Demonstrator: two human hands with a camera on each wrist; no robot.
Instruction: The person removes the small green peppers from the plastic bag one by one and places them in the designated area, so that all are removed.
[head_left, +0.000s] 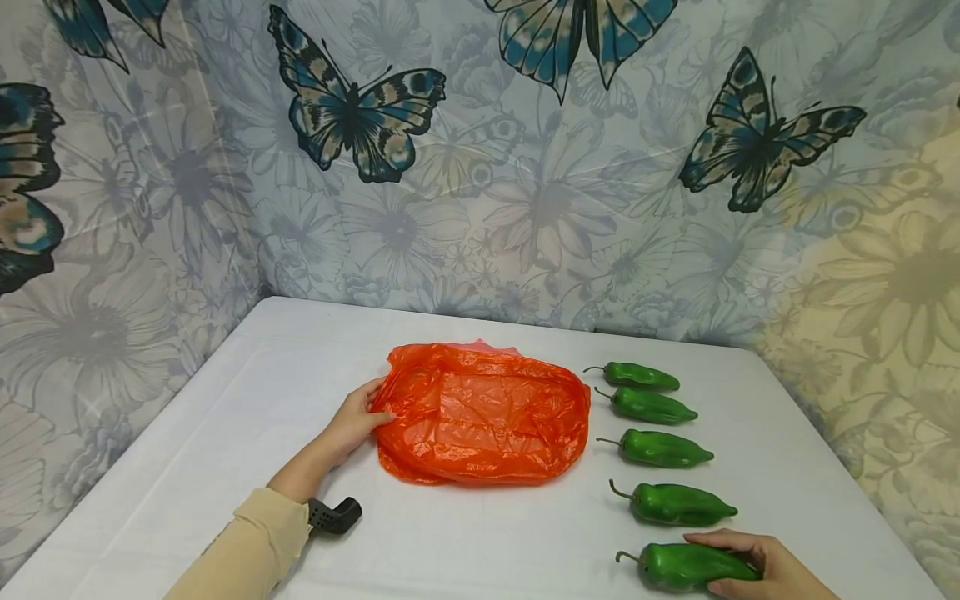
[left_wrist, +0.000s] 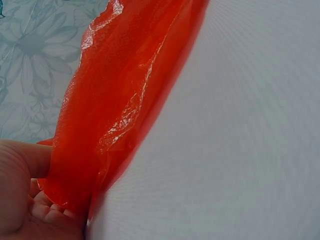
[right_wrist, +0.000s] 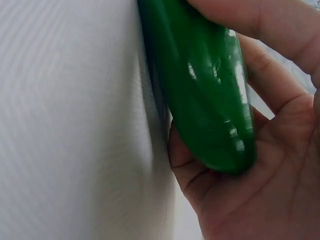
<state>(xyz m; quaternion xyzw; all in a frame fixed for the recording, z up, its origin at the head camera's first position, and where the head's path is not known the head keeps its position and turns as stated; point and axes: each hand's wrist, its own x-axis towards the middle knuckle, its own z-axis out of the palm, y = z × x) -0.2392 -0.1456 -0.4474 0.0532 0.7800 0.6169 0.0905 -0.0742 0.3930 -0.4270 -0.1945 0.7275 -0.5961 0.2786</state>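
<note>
An orange-red plastic bag [head_left: 487, 417] lies spread on the white table. My left hand [head_left: 356, 423] pinches its left edge, the thumb over the film. In the left wrist view the bag [left_wrist: 117, 95] rises from that hand [left_wrist: 20, 192], with film between thumb and fingers. At the near right, my right hand [head_left: 768, 565] grips the nearest green pepper [head_left: 675, 567] around its pointed end, stem toward the left. The right wrist view shows this glossy pepper [right_wrist: 210, 95] between thumb and fingers, close against the tablecloth; its stem end is out of that view.
Several more green peppers form a column right of the bag, from a far pepper [head_left: 641, 375] to one [head_left: 681, 504] just beyond the held one. The white-covered table [head_left: 300, 342] meets a butterfly-patterned cloth [head_left: 540, 208] behind. A black wrist device [head_left: 335, 516] sits at the left cuff.
</note>
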